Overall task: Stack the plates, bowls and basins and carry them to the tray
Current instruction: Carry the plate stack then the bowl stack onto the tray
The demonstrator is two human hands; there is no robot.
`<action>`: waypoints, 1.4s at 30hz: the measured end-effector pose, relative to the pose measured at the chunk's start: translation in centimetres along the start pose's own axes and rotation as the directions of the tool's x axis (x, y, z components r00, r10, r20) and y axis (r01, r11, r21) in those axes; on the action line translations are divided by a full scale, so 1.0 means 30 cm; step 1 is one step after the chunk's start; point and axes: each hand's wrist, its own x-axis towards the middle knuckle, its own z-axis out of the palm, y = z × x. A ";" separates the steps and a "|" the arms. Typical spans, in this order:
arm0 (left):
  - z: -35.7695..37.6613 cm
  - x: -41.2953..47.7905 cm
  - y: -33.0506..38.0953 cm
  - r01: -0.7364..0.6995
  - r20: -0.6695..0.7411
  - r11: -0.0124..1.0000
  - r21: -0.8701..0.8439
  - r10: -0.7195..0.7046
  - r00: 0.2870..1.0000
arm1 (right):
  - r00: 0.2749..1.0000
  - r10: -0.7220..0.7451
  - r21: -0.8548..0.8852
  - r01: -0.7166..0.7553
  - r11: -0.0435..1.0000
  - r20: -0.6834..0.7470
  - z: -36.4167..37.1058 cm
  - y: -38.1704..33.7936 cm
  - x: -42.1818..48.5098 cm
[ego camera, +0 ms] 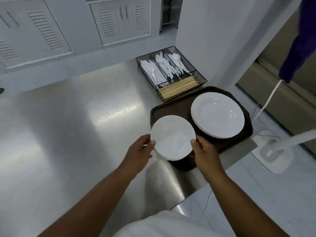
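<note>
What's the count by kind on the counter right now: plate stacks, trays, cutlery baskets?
Plate stacks: 2, a small stack held over the tray's near left end by the left hand and right hand, and a large stack resting on the tray
Trays: 1, brown tray
Cutlery baskets: 1, black wire basket behind the tray
Total: 4

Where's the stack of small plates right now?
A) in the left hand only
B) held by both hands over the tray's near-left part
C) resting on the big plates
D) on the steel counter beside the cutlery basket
B: the left hand and right hand grip opposite rims of the small plates above the dark tray, beside the big plates.
</note>
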 end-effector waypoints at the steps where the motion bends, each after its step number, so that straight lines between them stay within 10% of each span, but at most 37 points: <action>1: 0.030 0.028 0.017 0.004 0.010 1.000 0.011 -0.004 1.000 | 1.000 0.000 0.002 0.000 1.000 -0.019 -0.021 0.004 0.030; 17: 0.140 0.217 0.052 0.073 0.025 0.996 0.051 -0.075 0.997 | 0.998 0.019 -0.114 -0.026 0.993 -0.068 -0.080 0.047 0.182; 24: -0.008 0.079 -0.009 0.069 -0.087 0.993 -0.096 -0.077 0.993 | 0.950 -0.244 -0.321 0.174 0.931 -0.193 0.000 -0.042 0.050; 32: -0.362 -0.229 -0.227 0.117 -0.304 0.980 -0.162 -0.162 0.939 | 0.958 -0.190 -0.277 0.247 0.929 0.217 0.388 -0.084 -0.187; 42: -0.865 -0.742 -0.577 0.125 -0.610 0.891 -0.436 -0.395 0.687 | 0.723 -0.147 -0.237 0.402 0.884 0.675 0.992 -0.152 -0.507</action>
